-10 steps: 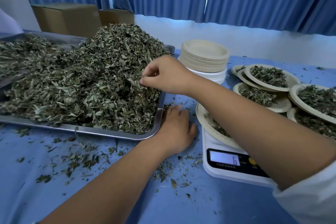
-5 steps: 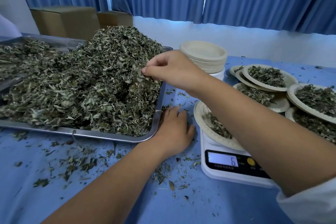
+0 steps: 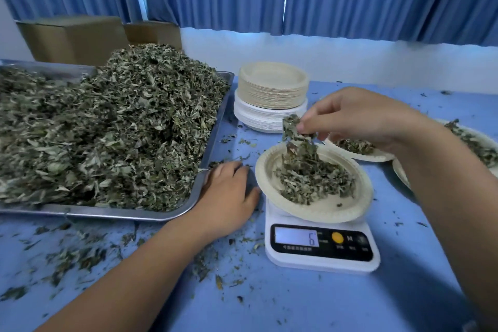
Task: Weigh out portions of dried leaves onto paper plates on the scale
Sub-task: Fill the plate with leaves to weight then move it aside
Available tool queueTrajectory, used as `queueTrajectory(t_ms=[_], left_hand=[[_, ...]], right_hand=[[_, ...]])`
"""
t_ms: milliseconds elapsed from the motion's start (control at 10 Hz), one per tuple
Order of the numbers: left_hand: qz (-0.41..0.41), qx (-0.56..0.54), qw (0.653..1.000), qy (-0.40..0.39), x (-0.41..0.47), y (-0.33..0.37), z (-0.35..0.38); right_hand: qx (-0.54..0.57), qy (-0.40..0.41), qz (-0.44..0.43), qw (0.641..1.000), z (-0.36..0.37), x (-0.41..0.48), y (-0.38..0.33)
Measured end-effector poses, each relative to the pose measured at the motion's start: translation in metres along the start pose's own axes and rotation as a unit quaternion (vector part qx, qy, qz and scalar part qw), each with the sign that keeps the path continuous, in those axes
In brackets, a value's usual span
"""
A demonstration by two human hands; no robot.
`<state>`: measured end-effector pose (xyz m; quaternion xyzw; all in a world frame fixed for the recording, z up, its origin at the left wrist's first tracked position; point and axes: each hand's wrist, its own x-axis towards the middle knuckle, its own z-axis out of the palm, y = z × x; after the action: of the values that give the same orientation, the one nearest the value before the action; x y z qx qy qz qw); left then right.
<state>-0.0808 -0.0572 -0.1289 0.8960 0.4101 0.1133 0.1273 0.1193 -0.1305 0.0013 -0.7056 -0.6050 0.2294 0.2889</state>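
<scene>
On scale (image 3: 322,264): paper plate (image 3: 324,212) with leaf portion (image 3: 314,180) | tray (image 3: 121,214): leaf heap (image 3: 113,127)

Left hand (image 3: 229,197): bare; broad back, short rounded fingers, knuckles only softly marked; a pale, short-cut nail shows on the foremost fingertip.
Left forearm (image 3: 140,277): bare along all of its visible length, smooth, widening from a narrower wrist towards the lower left edge of the view; its near stretch is slightly blurred.
Right hand (image 3: 358,121): bare; rounded back, fingers tapering towards the tips; a short nail with a pale edge shows on the thumb.
Right forearm (image 3: 458,210): bare, smooth and thick, filling much of the right edge of the view; lit along its top, shaded on its underside.
</scene>
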Motion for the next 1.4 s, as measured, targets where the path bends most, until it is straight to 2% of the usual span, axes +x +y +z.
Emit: queueTrajectory(t_ms=[200,400,600,700,800,900,1100,1400], left_hand=[[-0.002,0.002,1.000,-0.013,0.001,0.000,-0.001],[0.000,-0.005,1.000,-0.018,-0.001,0.002,-0.004],[0.003,-0.006,1.000,-0.020,-0.003,0.003,-0.006],[0.001,-0.005,1.000,-0.025,-0.004,0.004,-0.007],[-0.001,-0.006,1.000,-0.026,-0.004,0.004,-0.007],[-0.001,-0.008,1.000,-0.025,-0.005,0.005,-0.007],[0.000,-0.014,1.000,-0.020,-0.005,0.006,-0.008],[-0.004,-0.015,1.000,-0.020,-0.006,0.006,-0.007]], right_hand=[[-0.104,-0.026,0.011,0.994,-0.029,-0.012,0.009],[-0.172,-0.091,0.034,0.980,-0.025,-0.009,0.012],[-0.224,-0.103,0.030,0.969,-0.011,-0.001,0.017],[-0.226,-0.101,0.029,0.969,-0.012,-0.002,0.018],[-0.197,-0.047,0.000,0.979,-0.019,-0.004,0.018],[-0.156,-0.050,-0.048,0.985,-0.018,-0.005,0.016],[-0.146,-0.181,-0.028,0.972,0.007,-0.002,0.013],[-0.119,-0.122,-0.049,0.984,-0.002,-0.003,0.014]])
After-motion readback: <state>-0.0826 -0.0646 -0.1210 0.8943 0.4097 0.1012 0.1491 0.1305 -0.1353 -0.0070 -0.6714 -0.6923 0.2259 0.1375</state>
